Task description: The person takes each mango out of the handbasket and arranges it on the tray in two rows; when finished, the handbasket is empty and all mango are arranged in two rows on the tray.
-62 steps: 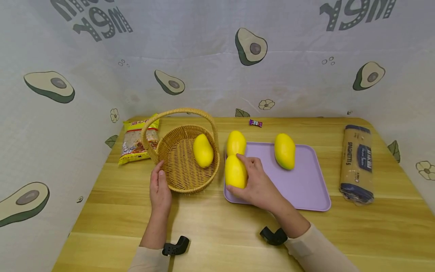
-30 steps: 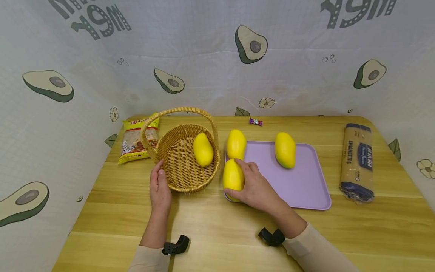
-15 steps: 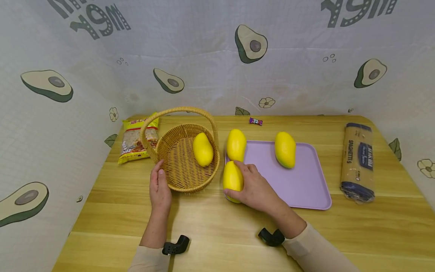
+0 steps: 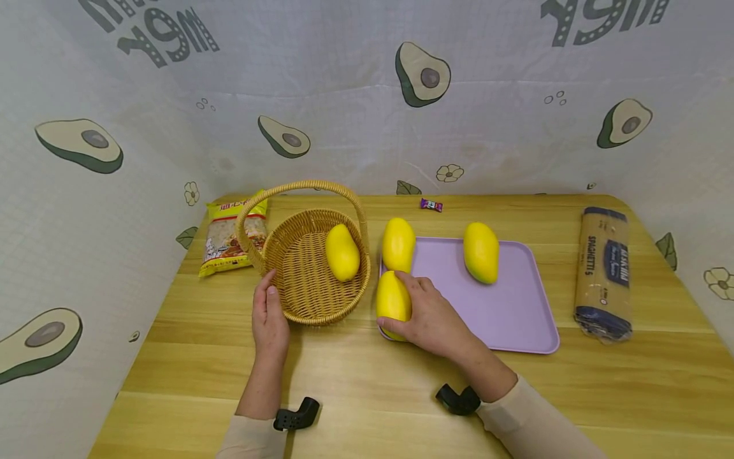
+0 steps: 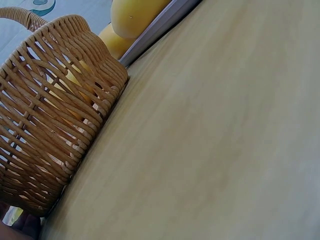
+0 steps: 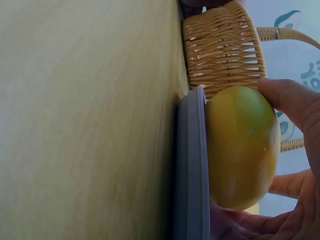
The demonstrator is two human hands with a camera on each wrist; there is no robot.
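My right hand [image 4: 432,315] grips a yellow mango [image 4: 393,303] at the tray's near-left corner, thumb on the near side and fingers on the far side. In the right wrist view this mango [image 6: 242,147] shows a greenish end, close above the tray's rim [image 6: 195,165]. Behind it, a second mango [image 4: 398,245] lies at the left edge of the lilac tray [image 4: 504,319]. A third mango [image 4: 481,253] sits at the tray's far edge. My left hand [image 4: 271,325] rests against the wicker basket [image 4: 301,280], fingers extended along its side. One mango [image 4: 343,253] lies inside.
Left of the basket lies a yellow food packet [image 4: 229,239], partly behind the handle [image 4: 309,185]. A spaghetti pack [image 4: 602,274] is at the right of the wooden table [image 4: 355,395]. A small purple wrapped candy [image 4: 431,205] lies near the back edge.
My right hand has drawn the gripped mango slightly toward me and left since the earliest frame, then held almost still. The left hand and basket have stayed in place.
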